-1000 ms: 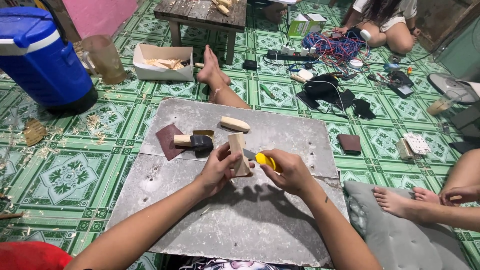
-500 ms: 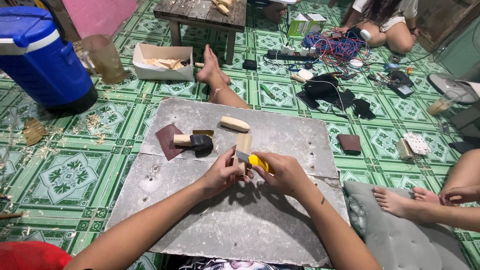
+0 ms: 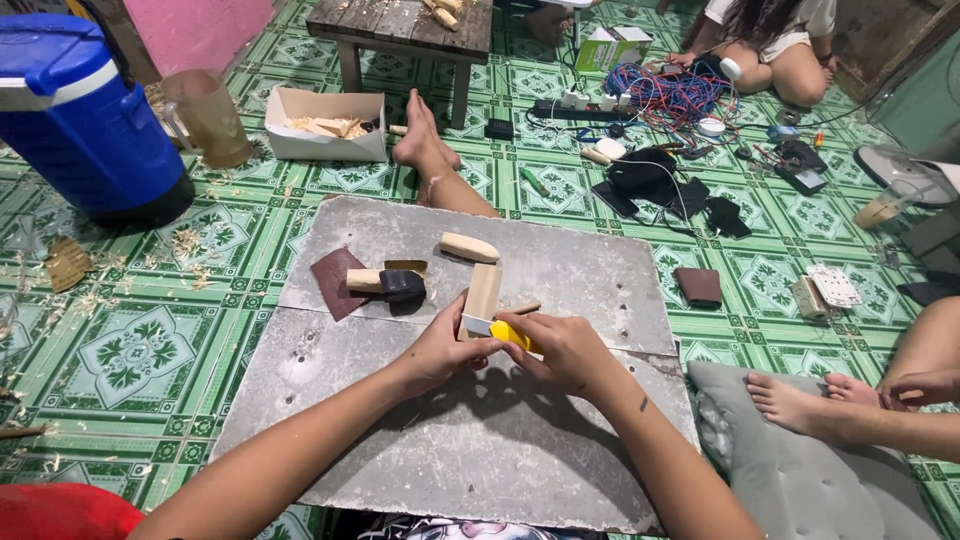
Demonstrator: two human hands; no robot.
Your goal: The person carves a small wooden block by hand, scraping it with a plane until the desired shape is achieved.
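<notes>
Over grey board [image 3: 560,270], hands [image 3: 440,355] around wood block [image 3: 483,292]

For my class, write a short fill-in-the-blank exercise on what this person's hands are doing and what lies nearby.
1. The left hand holds a block of ____.
2. The right hand grips a cutter whose handle is ____.
3. The large drum is ____.
4. The small cardboard box holds wood ____.

Missing words: wood; yellow; blue; pieces
</notes>
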